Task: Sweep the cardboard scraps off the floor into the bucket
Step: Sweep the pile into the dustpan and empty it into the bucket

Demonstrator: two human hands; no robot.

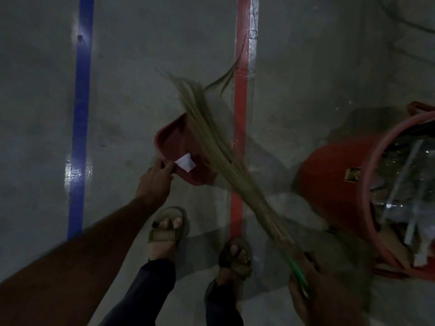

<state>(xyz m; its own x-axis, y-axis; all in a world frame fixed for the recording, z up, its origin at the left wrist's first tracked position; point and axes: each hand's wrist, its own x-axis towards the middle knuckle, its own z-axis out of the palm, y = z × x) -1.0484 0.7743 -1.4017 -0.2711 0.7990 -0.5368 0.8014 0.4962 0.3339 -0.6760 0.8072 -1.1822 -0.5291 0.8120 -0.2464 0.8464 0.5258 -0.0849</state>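
While the red bucket (334, 184) stands to our right past the red floor stripe (240, 128), our left hand (155, 182) pinches the red dustpan's (174, 144) near rim. One white scrap (186, 162) lies inside, just beside those fingers. Our right hand (310, 285) grips the grass broom's (211, 142) green handle, bristles crossing the pan.

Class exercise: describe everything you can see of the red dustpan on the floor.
The dustpan is dark red, plastic-looking, with a raised rim round a shallow tray. It sits low on the grey floor between the blue and red lines. The left hand grips its near edge. One pale scrap lies inside, and the broom's bristles cross its right side.
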